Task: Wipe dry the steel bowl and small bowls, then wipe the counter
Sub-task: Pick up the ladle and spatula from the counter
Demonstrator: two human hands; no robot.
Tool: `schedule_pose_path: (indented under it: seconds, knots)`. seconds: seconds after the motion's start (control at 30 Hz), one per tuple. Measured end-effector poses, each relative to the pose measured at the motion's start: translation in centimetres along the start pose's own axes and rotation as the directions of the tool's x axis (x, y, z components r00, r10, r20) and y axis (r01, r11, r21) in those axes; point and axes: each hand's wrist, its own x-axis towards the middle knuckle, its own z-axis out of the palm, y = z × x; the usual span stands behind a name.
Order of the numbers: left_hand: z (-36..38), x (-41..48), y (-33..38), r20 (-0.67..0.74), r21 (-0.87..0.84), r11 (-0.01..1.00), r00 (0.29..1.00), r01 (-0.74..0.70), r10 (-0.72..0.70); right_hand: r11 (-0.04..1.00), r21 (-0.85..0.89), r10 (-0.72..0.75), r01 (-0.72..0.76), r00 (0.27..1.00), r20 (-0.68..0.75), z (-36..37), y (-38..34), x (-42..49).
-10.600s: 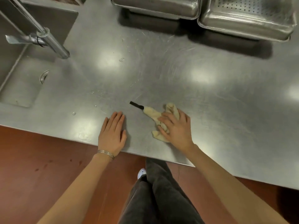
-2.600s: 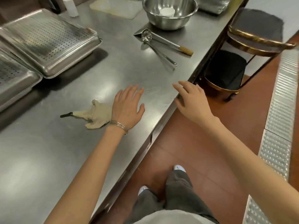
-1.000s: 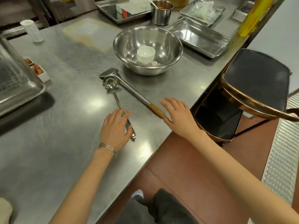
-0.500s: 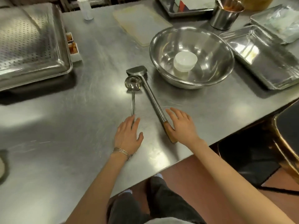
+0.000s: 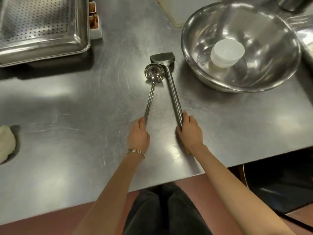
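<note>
Far left of the frame, we've got a pale cloth (image 5: 6,144) bunched on the steel counter (image 5: 76,107), half cut off by the edge. Upper left, a perforated steel tray (image 5: 42,26) sits on the counter, and just beside its right rim is a small white dish (image 5: 95,24) with something brown in it; we can't make out what.

Centre of the frame, here's the left hand (image 5: 138,134), thin bangles (image 5: 135,152) at the wrist, fingers curled round the near end of a steel ladle (image 5: 153,77). The ladle lies flat, cup pointing up the frame. Right next to it is a long steel spatula (image 5: 171,85), its blade just beside the ladle cup and near the bowl's base. The right hand (image 5: 190,133) is wrapped over the spatula handle, thumb on one side, fingers on the other, with a wooden handle tip poking out under the wrist. The hands are apart, one tool each, and the two handles splay into a narrow V.

Top centre, we see the corner of a pale cutting board (image 5: 177,9). Upper right, the big steel bowl (image 5: 203,31) stands on the counter, with the white small bowls (image 5: 227,53) stacked inside it. A steel pan (image 5: 305,33) clips the right edge. Lower right, below the counter edge, there's a dark stool (image 5: 279,184) on the reddish floor.
</note>
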Motion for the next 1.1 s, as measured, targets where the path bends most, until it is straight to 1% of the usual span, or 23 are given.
schedule_pose_path:
  seconds: [0.07, 0.17, 0.3, 0.4, 0.47, 0.6, 0.77, 0.87, 1.1]
  knots:
    - [-0.2, 0.4, -0.3, -0.008, -0.035, 0.998, 0.999, 0.048, -0.048, 0.999, 0.03, 0.031, -0.031, 1.0, -0.003, 0.3, -0.2, 0.3]
    - [-0.5, 0.5, -0.4, -0.049, -0.104, 0.992, 0.996, 0.068, -0.073, 0.991, 0.116, 0.067, -0.064, 0.998, -0.017, 0.1, 0.0, 0.3]
    - [-1.0, 0.1, -0.7, -0.104, -0.261, 0.964, 0.991, 0.059, -0.089, 0.963, 0.262, 0.092, -0.069, 0.993, -0.076, -1.3, 1.2, -0.5]
    - [-1.8, -0.9, -1.5, -0.109, -0.288, 0.956, 0.99, 0.051, -0.086, 0.943, 0.327, 0.092, -0.056, 0.991, -0.094, -2.5, 1.9, -2.0]
    - [-2.7, -1.9, -1.8, -0.108, -0.316, 0.948, 0.991, 0.036, -0.074, 0.94, 0.338, 0.09, -0.046, 0.989, -0.114, -3.3, 2.3, -3.6]
    - [-5.2, -4.2, -1.5, -0.131, -0.364, 0.931, 0.991, -0.029, -0.02, 0.941, 0.337, 0.083, -0.019, 0.981, -0.177, -5.1, 2.5, -7.0]
    - [-8.8, -5.9, -0.2, -0.156, -0.334, 0.937, 0.986, -0.105, 0.055, 0.942, 0.336, 0.109, -0.017, 0.96, -0.258, -7.7, 2.5, -11.8]
    - [-10.4, -6.7, 1.3, -0.18, -0.32, 0.93, 0.975, -0.183, 0.13, 0.931, 0.362, 0.154, -0.039, 0.944, -0.292, -9.0, 2.5, -15.1]
    - [-11.0, -7.9, 5.1, -0.154, -0.301, 0.888, 0.936, -0.349, 0.315, 0.92, 0.379, 0.258, -0.102, 0.885, -0.388, -10.5, 4.0, -21.4]
